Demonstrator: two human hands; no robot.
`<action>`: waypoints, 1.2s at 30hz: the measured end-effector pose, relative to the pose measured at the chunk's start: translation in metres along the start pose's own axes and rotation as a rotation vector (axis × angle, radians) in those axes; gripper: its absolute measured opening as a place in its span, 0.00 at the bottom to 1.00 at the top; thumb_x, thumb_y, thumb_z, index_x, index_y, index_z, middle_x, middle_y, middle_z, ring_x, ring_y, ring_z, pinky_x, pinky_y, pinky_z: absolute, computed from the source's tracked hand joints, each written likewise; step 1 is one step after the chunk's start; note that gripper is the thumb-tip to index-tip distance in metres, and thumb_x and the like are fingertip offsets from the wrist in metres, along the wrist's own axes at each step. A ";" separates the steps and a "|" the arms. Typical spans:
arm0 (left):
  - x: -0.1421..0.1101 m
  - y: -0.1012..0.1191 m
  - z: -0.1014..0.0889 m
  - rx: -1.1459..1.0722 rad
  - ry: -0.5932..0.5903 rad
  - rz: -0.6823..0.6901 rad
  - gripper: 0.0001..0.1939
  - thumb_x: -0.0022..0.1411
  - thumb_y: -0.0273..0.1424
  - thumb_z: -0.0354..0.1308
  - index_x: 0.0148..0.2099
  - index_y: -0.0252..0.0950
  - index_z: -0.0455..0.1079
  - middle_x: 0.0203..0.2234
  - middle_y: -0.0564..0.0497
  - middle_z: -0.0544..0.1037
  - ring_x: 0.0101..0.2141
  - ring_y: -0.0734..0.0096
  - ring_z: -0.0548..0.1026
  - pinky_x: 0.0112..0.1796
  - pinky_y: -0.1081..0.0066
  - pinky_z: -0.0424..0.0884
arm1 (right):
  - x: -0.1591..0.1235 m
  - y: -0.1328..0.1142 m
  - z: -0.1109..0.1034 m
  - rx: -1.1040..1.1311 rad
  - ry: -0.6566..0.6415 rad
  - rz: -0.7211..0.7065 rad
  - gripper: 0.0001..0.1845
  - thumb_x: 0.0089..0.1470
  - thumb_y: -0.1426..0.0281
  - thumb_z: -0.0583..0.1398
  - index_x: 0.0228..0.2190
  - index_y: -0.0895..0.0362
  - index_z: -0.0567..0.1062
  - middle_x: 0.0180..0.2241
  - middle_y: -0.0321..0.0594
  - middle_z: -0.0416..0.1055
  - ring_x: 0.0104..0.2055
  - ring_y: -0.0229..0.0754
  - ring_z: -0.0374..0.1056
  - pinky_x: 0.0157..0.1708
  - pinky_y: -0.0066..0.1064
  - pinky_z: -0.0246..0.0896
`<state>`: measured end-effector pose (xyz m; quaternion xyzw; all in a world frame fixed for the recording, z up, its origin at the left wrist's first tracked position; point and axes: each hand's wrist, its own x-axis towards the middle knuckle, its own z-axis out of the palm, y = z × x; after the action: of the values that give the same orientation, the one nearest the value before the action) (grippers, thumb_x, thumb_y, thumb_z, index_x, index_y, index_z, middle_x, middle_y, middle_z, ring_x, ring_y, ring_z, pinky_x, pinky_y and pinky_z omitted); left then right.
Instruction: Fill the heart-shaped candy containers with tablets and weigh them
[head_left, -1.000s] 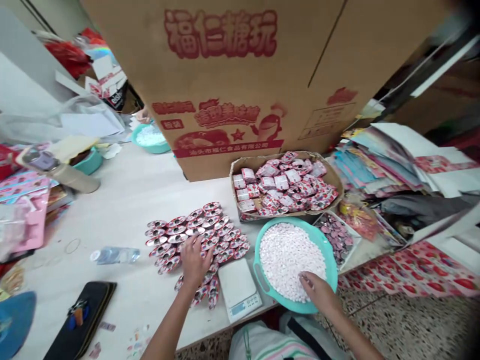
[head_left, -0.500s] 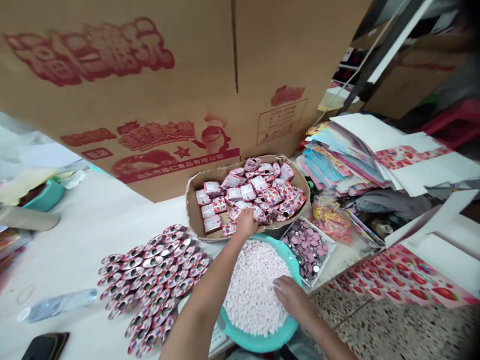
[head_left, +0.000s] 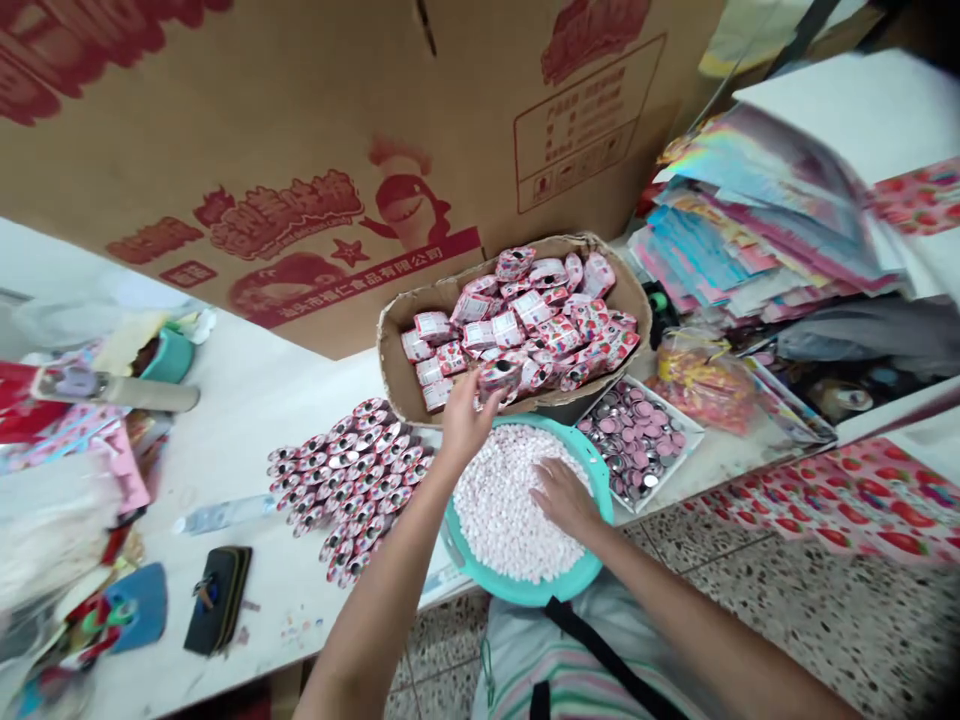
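My left hand (head_left: pixel 466 418) is at the near edge of the cut-down cardboard box (head_left: pixel 397 385). Its thumb and fingers close on a small strawberry-print carton (head_left: pixel 499 376) whose end has a dark hole. My right hand (head_left: pixel 566 500) lies on the small white candies (head_left: pixel 491 520) that fill a turquoise basin (head_left: pixel 517 592); its fingers look stretched out, with the tips partly down among the candies. More of the small printed cartons (head_left: pixel 506 328) are heaped in the cardboard box. On the table to the left, several cartons (head_left: pixel 352 480) stand packed in rows, holes upward.
A large printed carton (head_left: pixel 300 120) rises behind. Right of the basin are a white tray of pink and silver discs (head_left: pixel 637 430), a bag of yellow-pink pieces (head_left: pixel 705 375) and stacked printed sheets (head_left: pixel 765 220). A bottle (head_left: pixel 225 513) and a dark wallet (head_left: pixel 217 600) lie at left.
My left hand has drawn back from the heap, and a carton now shows in its fingers. My right hand has shifted further over the candies. The view has tilted downward and turned left.
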<state>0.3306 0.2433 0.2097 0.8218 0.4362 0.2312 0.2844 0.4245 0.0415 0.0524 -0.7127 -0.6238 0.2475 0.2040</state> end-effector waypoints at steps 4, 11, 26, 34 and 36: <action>-0.088 0.001 -0.049 -0.307 0.233 -0.408 0.18 0.59 0.40 0.55 0.47 0.34 0.66 0.39 0.46 0.76 0.40 0.66 0.73 0.43 0.66 0.69 | 0.009 -0.018 0.024 0.054 0.023 -0.028 0.29 0.57 0.57 0.50 0.57 0.55 0.60 0.58 0.50 0.57 0.60 0.55 0.51 0.57 0.51 0.47; -0.228 0.002 -0.073 -0.659 0.201 -0.882 0.23 0.53 0.42 0.61 0.47 0.34 0.65 0.41 0.44 0.76 0.39 0.65 0.75 0.39 0.67 0.73 | -0.001 -0.066 0.048 0.105 -0.013 -0.067 0.39 0.53 0.50 0.52 0.58 0.61 0.57 0.58 0.53 0.55 0.61 0.55 0.47 0.58 0.49 0.45; -0.256 0.012 -0.090 -0.975 -0.134 -0.784 0.23 0.49 0.38 0.63 0.46 0.34 0.66 0.38 0.48 0.77 0.37 0.66 0.75 0.40 0.69 0.71 | -0.021 -0.073 0.047 0.054 -0.098 0.100 0.21 0.54 0.60 0.51 0.44 0.56 0.74 0.46 0.47 0.70 0.47 0.51 0.66 0.44 0.40 0.60; -0.260 0.026 -0.072 -1.095 0.027 -0.926 0.17 0.46 0.33 0.62 0.40 0.33 0.68 0.31 0.52 0.76 0.32 0.71 0.73 0.37 0.72 0.68 | -0.004 -0.067 0.037 0.585 -0.164 0.462 0.26 0.44 0.48 0.57 0.30 0.59 0.75 0.28 0.43 0.75 0.36 0.49 0.70 0.35 0.36 0.64; -0.261 0.029 -0.060 -1.084 0.075 -0.896 0.18 0.48 0.35 0.62 0.41 0.33 0.68 0.33 0.50 0.77 0.34 0.70 0.73 0.39 0.71 0.68 | -0.004 -0.067 0.029 0.796 -0.190 0.578 0.25 0.44 0.48 0.58 0.31 0.58 0.73 0.27 0.41 0.74 0.32 0.46 0.70 0.29 0.34 0.65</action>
<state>0.1759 0.0246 0.2381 0.2971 0.5655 0.3050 0.7063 0.3535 0.0460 0.0705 -0.6975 -0.2739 0.5767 0.3254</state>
